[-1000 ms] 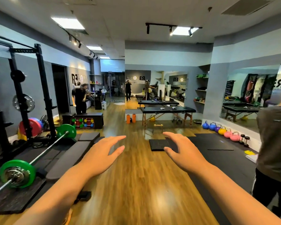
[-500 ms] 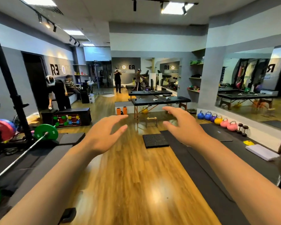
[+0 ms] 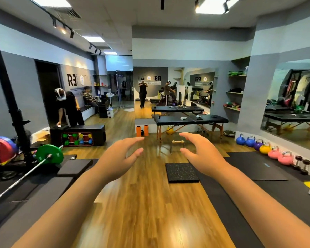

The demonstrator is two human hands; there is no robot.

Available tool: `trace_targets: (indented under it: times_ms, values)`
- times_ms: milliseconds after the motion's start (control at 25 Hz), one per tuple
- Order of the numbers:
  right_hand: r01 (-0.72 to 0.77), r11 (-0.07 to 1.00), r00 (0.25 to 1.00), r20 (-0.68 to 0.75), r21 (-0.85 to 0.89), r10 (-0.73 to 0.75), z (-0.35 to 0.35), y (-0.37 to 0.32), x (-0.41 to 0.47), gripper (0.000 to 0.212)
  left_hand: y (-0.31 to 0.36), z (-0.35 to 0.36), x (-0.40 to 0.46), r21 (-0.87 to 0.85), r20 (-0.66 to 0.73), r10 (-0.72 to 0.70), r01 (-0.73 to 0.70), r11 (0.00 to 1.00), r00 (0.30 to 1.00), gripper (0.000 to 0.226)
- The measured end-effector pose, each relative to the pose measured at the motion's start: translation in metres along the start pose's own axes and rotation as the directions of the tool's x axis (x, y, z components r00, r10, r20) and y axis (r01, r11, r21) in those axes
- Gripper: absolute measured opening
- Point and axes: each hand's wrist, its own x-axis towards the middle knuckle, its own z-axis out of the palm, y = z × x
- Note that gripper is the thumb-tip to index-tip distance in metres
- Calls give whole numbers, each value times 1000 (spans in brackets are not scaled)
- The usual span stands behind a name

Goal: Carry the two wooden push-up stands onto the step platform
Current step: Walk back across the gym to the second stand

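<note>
Both arms reach out over a glossy wood floor (image 3: 147,212). The left hand (image 3: 115,158) and right hand (image 3: 202,156) are held apart, fingers extended and relaxed, grasping nothing. Black mats (image 3: 258,203) border the floor on the right, and a small speckled rubber tile (image 3: 182,172) lies just beyond the right hand. Farther on, one wooden push-up stand (image 3: 177,142) sits on the floor before a black massage table (image 3: 190,119); it is small and blurred, and a second cannot be made out. Kettlebells (image 3: 265,146) line the right wall, and a barbell (image 3: 43,158) lies left.
</note>
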Motion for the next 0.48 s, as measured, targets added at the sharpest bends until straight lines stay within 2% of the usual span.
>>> trace_targets:
  times_ms: [120,280,480]
  values:
    - [-28,999,1000,6,-16,28,28,51,72,55,-51,45,80,-31,16,-5,5,999,1000,51]
    - [-57,997,998,-30,-56,55,56,111,173,55,-110,93,201,-32,32,68,-67,997,997,50]
    - [-75,994,995,-67,-78,70,82,196,300,55,-152,164,355,-67,61,138,-134,989,989,48]
